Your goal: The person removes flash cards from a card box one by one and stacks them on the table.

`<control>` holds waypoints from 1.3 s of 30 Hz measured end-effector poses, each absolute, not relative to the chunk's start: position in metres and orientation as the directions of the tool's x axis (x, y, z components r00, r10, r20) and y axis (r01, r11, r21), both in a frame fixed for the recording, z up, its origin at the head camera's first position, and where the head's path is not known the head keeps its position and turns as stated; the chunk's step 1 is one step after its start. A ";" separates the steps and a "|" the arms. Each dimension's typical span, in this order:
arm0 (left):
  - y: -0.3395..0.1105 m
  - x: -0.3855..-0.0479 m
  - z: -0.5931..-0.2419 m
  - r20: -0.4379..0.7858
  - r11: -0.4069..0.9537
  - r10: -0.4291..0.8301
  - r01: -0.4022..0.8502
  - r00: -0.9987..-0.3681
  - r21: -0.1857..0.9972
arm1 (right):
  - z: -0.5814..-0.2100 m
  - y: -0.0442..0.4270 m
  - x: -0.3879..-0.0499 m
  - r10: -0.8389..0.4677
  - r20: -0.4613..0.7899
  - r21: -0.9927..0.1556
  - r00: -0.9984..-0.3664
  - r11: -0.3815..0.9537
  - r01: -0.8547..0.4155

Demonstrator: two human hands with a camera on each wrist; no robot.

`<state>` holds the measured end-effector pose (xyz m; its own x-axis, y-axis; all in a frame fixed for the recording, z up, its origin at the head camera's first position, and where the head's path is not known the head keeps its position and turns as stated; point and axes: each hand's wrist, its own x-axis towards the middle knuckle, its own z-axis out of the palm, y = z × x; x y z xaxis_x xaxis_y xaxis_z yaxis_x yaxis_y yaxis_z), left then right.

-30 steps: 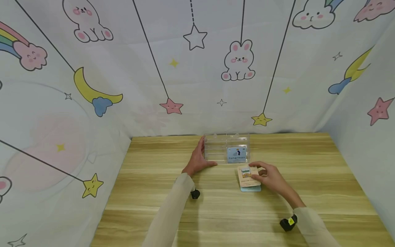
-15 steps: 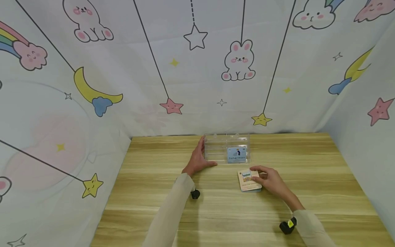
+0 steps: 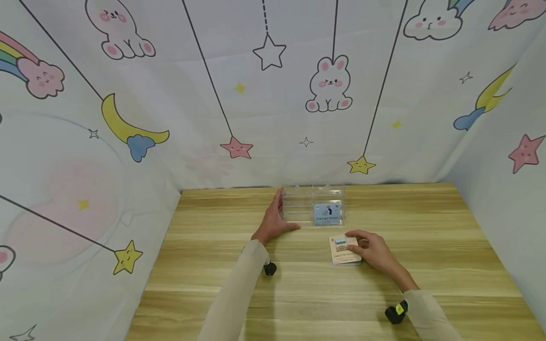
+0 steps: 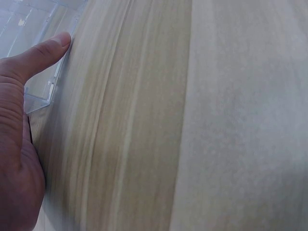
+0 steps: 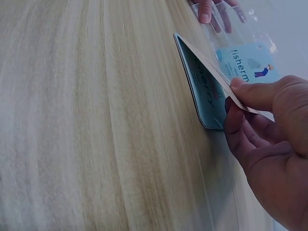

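My left hand (image 3: 274, 221) holds the left end of a clear plastic divided box (image 3: 297, 203), its thumb along the front edge and its fingers at the side. In the left wrist view the thumb (image 4: 45, 53) lies against the box. A blue card (image 3: 327, 218) reading "fisherman" stands in the box's front right compartment. In front of the box, my right hand (image 3: 374, 248) pinches a cream picture card (image 3: 340, 257) by its right side. The right wrist view shows this card tilted over a blue card (image 5: 207, 101) lying beneath; their far edges meet.
A wood-grain table (image 3: 298, 303) carries everything. White printed fabric (image 3: 273, 104) hangs right behind the box, with more fabric along both sides of the table.
My right hand has moved slightly down and toward me. The cream card has come down with it and now covers most of the blue card beneath. The left hand and box stay put.
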<state>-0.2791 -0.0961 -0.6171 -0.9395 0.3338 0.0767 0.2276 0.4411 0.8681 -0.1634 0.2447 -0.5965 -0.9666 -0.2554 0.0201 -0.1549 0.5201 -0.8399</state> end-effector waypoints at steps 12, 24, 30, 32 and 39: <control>-0.096 -0.279 -0.617 0.066 0.442 0.330 0.216 -0.942 0.870 | -0.595 0.245 -0.165 -0.314 0.081 -0.766 -0.946 0.588 -0.261; -0.096 -0.279 -0.617 0.080 0.444 0.328 0.228 -0.941 0.866 | -0.601 0.248 -0.165 -0.363 0.143 -0.685 -0.921 0.635 -0.357; -0.095 -0.279 -0.617 0.081 0.444 0.325 0.228 -0.942 0.866 | -0.601 0.249 -0.163 -0.367 0.159 -0.672 -0.917 0.640 -0.373; -0.095 -0.279 -0.616 0.088 0.443 0.326 0.235 -0.941 0.865 | -0.599 0.248 -0.162 -0.365 0.166 -0.672 -0.916 0.638 -0.376; -0.095 -0.279 -0.617 0.096 0.446 0.326 0.243 -0.941 0.861 | -0.597 0.246 -0.160 -0.339 0.131 -0.679 -0.932 0.654 -0.334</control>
